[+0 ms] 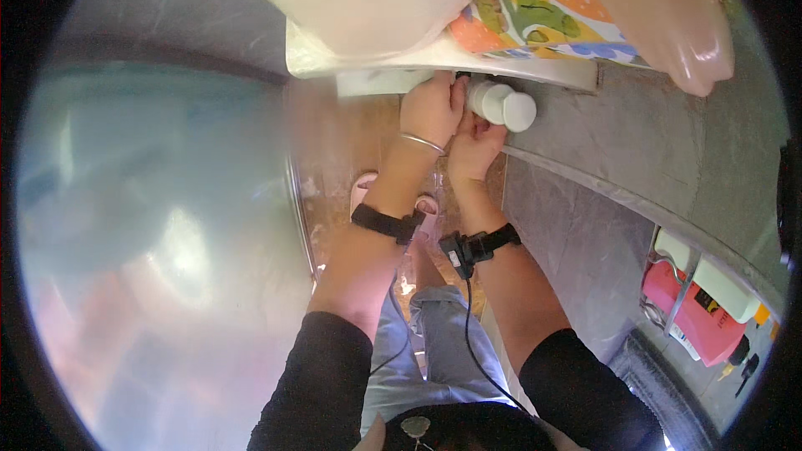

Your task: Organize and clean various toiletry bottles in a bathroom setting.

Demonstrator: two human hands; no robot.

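My left hand (429,112), with a silver bangle at its wrist, reaches under the edge of a pale, glossy fixture (393,57). Its fingers are closed, and what they grip is hidden. Close beside it, my right hand (476,149) is curled with its fingertips by the left fingers. Right against this hand is a white bottle (499,105) with a round white cap facing up; whether the hand touches or just lies in front of it I cannot tell. A small dark piece shows between the left fingertips and the bottle.
A grey stone ledge (601,142) runs along the right. A rack (678,296) there holds a pink pack (706,317) and white containers. Overhead hangs a colourful patterned cloth (551,8) next to a beige glossy object (668,17). A hazy panel (167,242) stands left.
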